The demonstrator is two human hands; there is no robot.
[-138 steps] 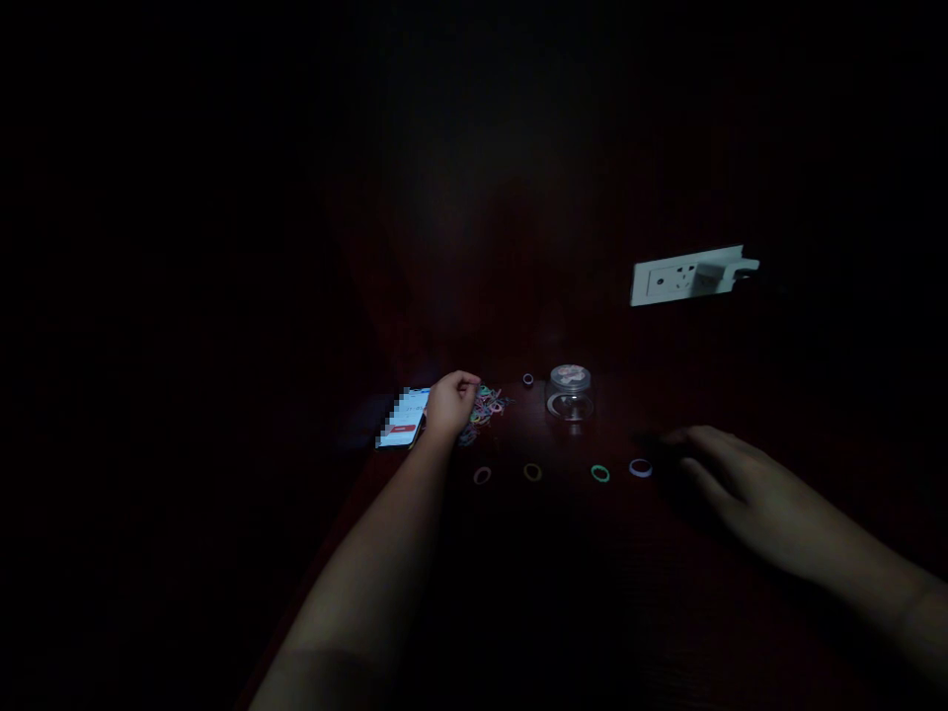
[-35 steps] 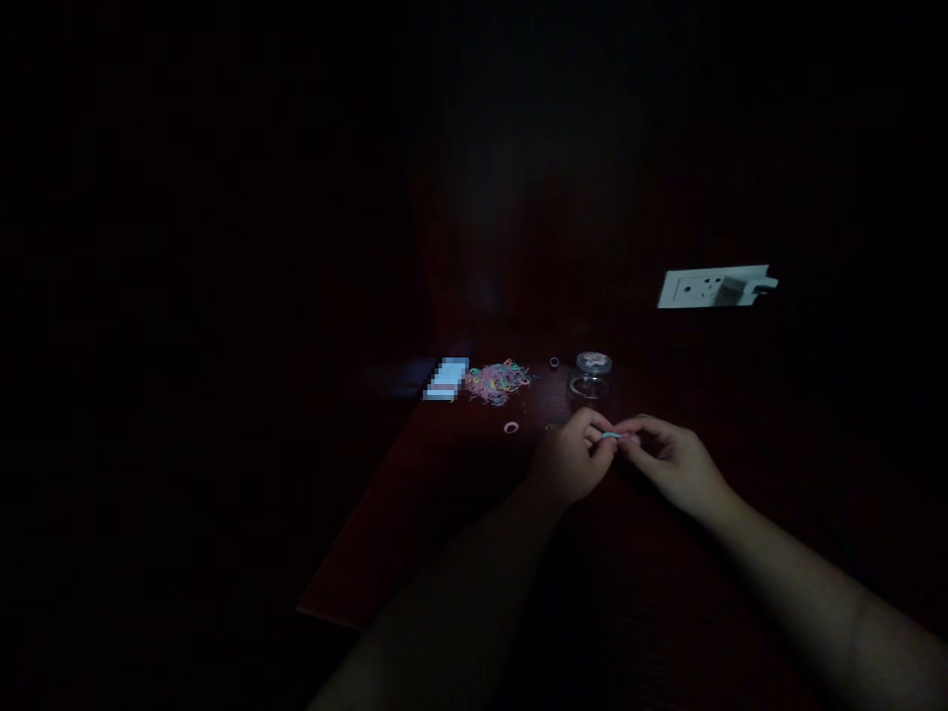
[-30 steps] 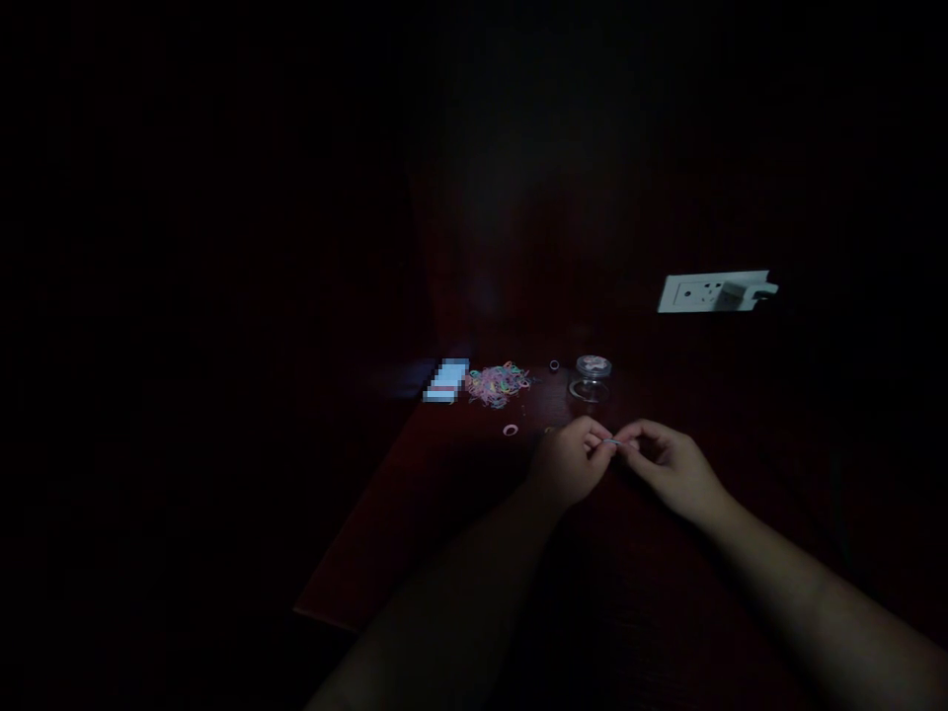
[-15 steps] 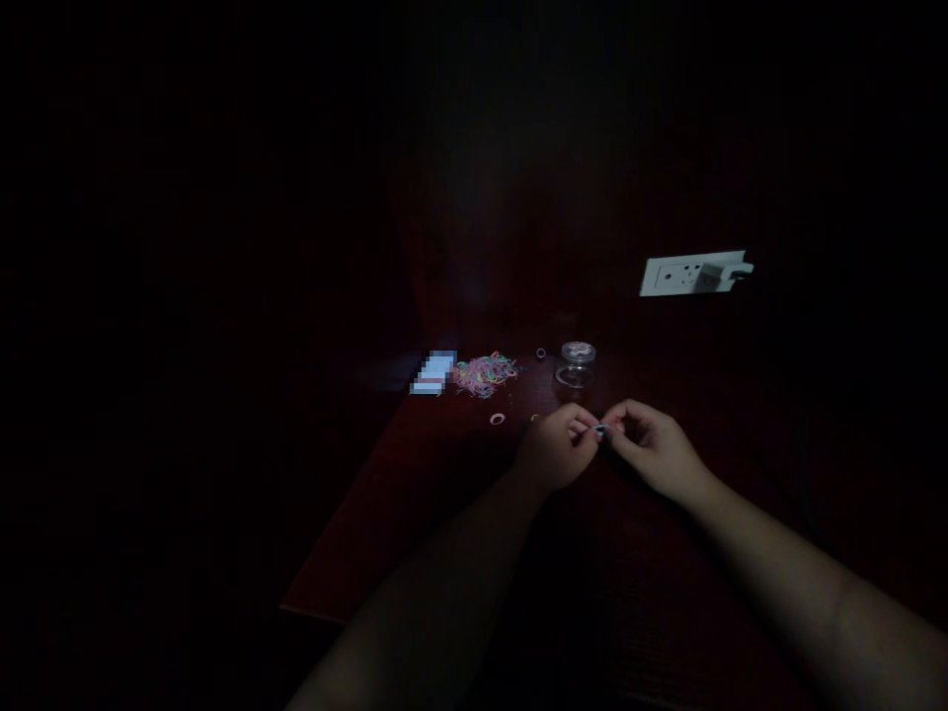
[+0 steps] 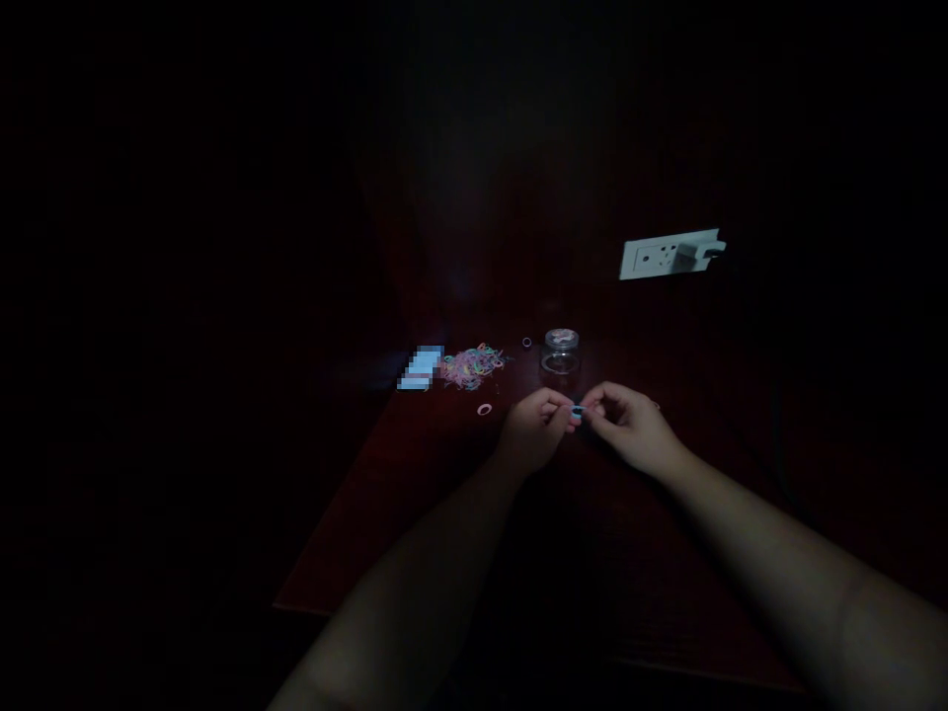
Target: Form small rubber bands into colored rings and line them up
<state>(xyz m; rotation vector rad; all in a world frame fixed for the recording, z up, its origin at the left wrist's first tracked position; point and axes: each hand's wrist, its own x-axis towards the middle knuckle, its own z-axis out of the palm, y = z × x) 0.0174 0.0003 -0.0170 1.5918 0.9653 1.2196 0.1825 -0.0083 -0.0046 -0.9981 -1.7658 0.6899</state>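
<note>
My left hand (image 5: 534, 427) and my right hand (image 5: 626, 425) meet fingertip to fingertip over the dark red table. Between them they pinch a small light-blue elastic band (image 5: 576, 411), which looks like a hair tie and shows as a little loop. Just beyond my fingers stands a clear jar (image 5: 561, 363) with a patterned lid. To the left of the jar lies a heap of multicoloured elastic bands (image 5: 472, 367). A single pink band (image 5: 484, 409) rests in front of the heap, and a dark band (image 5: 526, 344) sits behind it. Dim light hides finer detail.
A lit phone (image 5: 422, 367), its screen blurred, lies at the table's left edge beside the heap. On the wall at the right is a white socket panel (image 5: 652, 259) with a plug in it. The dark red tabletop (image 5: 348, 553) fades into shadow.
The whole view has shifted, so the scene sits slightly further left and higher. The blue loop between my fingers now shows wider. Both hands keep their pinch.
</note>
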